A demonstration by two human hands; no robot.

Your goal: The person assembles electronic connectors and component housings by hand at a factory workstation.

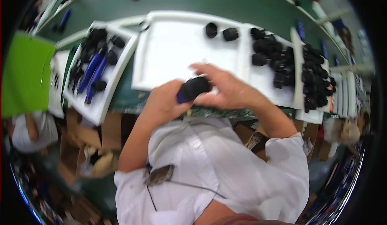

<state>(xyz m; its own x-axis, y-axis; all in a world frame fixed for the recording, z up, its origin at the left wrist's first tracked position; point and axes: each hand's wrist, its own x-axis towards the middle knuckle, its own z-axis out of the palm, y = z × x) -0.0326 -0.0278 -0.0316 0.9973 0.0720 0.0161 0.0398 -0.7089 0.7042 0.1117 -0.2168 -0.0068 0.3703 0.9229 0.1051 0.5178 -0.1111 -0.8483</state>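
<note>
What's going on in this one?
A person in a white shirt holds a blue-and-black piece in the left hand, with the right hand at its black end. Ahead, a white tray has two black parts near its far side. A left-hand tray holds long blue pieces; more black parts are heaped to the right.

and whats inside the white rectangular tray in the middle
Two short black rounded parts near its far right corner; anything behind the left hand and right hand is hidden.
</note>
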